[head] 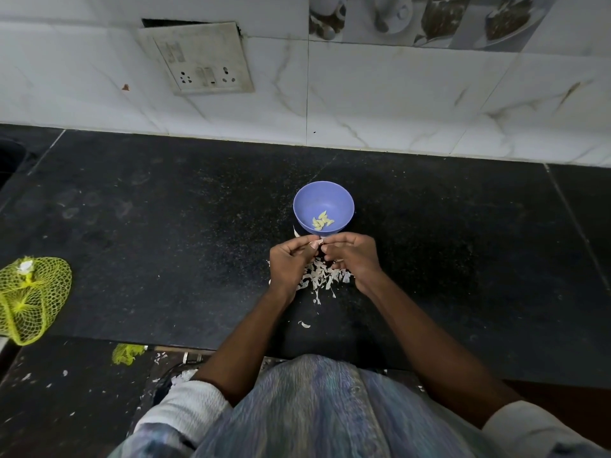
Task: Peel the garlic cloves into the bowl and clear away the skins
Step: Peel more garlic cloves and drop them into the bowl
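I look down from the head camera at a dark stone table set against a white tiled wall. Near the middle stands a small blue bowl (323, 206), and in its bottom lie a few peeled garlic cloves (322, 221), pale yellow-green, bunched together. Just in front of the bowl, on my side, my two hands meet over the table. My left hand (291, 262) and my right hand (353, 256) each have the fingers curled inward, and between their fingertips sits a small whitish piece — the clove being peeled (316, 242), as far as I can judge, though it is too small to tell how much skin is left on it. So each grip is closed round that one clove, pinching it from either side. Under and between the hands lies a heap of white papery skins (319, 279), with a few loose flakes trailing toward the near edge of the table and one curled scrap (305, 324) lying apart. Far to the left lies a yellow mesh bag (31, 297), with something white showing near its knotted top; whether more garlic remains in it I cannot tell. More white flakes dot the floor (49, 401) below the table's edge. My judgement: the peeling is partly done — several cloves are in the bowl, one is in hand — and clearing the skins has not begun.
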